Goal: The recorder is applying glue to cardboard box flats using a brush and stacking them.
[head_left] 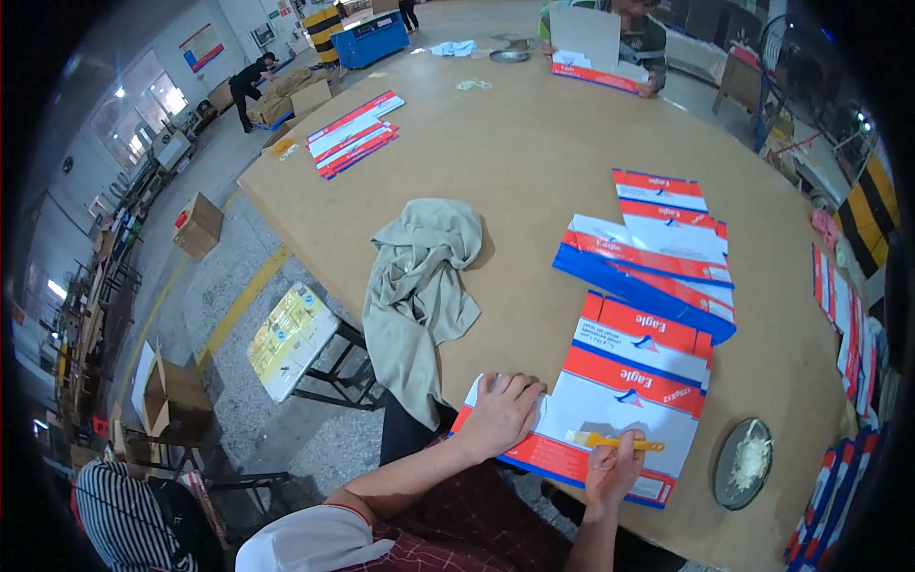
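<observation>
Nearest of all, both bare forearms come up from the lower edge onto a flattened red, white and blue carton blank (610,400) that lies at the near edge of the big brown table (534,153). On its near left corner the left hand (500,412) lies palm down, fingers held together and slightly curled, pressing the card flat. Over by the blank's near right part, the right hand (613,467) pinches the yellow handle of a small brush (615,441) between thumb and fingers, the pale bristles pointing left and touching the white panel. Just beyond this blank sits a loose stack of the same printed blanks (658,250), fanned toward the far side. A crumpled grey-green cloth (419,286) hangs over the table edge to the left of the hands. To the right of the brush hand, near the edge, rests a round dark dish (743,464) holding something white. Another batch of blanks (355,133) lies well apart at the far left corner, and across the table another person holds a white sheet (586,36) upright.
</observation>
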Available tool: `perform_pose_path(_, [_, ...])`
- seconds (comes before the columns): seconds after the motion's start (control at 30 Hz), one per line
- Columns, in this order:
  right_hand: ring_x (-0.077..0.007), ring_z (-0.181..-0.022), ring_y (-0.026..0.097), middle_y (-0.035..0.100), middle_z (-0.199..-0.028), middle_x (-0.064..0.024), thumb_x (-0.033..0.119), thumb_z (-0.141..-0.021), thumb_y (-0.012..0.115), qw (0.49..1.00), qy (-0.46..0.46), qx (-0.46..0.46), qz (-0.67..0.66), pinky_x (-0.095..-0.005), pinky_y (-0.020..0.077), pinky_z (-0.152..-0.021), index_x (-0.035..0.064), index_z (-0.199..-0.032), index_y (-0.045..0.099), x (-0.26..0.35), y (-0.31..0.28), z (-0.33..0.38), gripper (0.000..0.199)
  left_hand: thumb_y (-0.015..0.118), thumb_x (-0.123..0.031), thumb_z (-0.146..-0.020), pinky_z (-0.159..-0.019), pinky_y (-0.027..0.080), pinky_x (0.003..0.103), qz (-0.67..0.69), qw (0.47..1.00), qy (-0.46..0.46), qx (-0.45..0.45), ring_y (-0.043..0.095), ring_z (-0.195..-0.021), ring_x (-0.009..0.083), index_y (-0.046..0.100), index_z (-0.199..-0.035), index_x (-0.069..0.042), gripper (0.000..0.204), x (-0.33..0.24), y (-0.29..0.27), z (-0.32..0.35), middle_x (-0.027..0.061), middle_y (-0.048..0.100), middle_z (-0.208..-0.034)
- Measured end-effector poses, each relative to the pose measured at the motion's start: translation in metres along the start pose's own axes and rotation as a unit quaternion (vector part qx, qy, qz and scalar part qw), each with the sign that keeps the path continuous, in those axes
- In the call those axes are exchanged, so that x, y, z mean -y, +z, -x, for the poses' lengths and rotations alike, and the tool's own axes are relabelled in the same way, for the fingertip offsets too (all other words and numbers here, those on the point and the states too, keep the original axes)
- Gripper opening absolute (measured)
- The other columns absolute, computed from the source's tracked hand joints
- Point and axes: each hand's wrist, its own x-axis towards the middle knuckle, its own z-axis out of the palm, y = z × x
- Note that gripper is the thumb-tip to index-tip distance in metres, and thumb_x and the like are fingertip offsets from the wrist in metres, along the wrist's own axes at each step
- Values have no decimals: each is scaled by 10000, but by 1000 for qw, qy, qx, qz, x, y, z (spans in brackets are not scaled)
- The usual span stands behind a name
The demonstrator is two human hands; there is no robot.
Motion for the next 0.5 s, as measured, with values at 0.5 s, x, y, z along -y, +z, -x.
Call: perform_pose_path(0.5, [-35,-662,415,419,-766,45,132,-911,454,999,-9,22,27,-159,364,-462,142,-891,450,2,-1,-7,22,555,-57,-656,-945,301,467,-2,998,70,7,459,-1108,252,525,-1071,-35,416,10,15,-3,123,517,-1108])
